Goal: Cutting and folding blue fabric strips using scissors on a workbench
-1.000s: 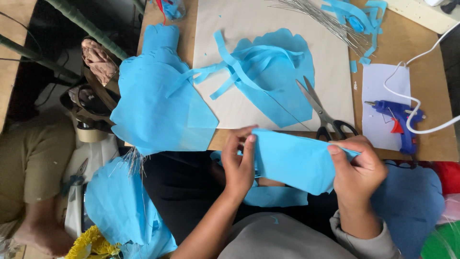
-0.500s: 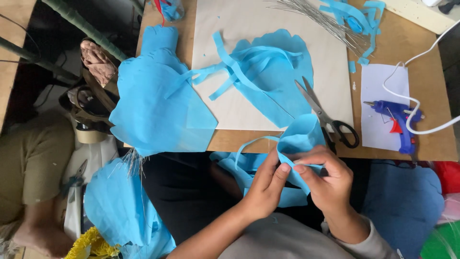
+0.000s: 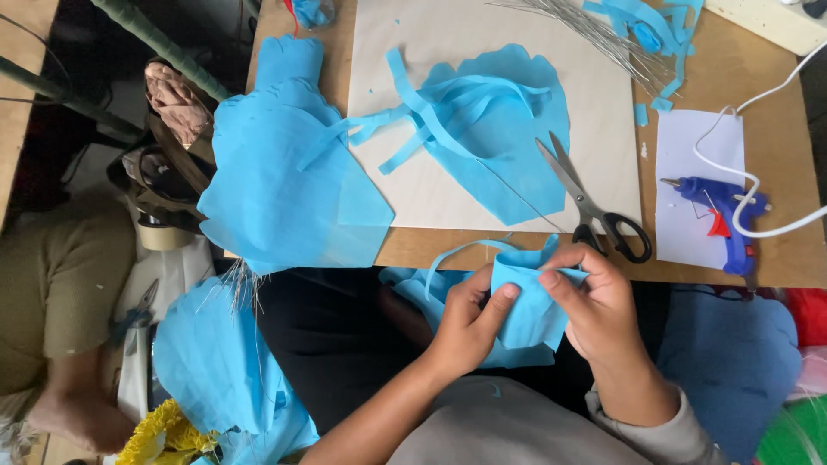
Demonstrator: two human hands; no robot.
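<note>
A light blue paper piece is bunched between both hands in front of the table's near edge. My left hand pinches its left side with thumb and fingers. My right hand grips its right side, fingertips on the upper fold. A thin blue strip loops out from the piece toward the left. More blue paper lies on my lap beneath the hands.
Black-handled scissors lie just above my right hand. A blue glue gun rests on white paper at the right. Cut blue sheets and strips cover the beige board; thin wires lie at the top. Another person sits at the left.
The blue paper, first held spread wide between my hands, has been gathered into a small bunch. Both hands have come close together.
</note>
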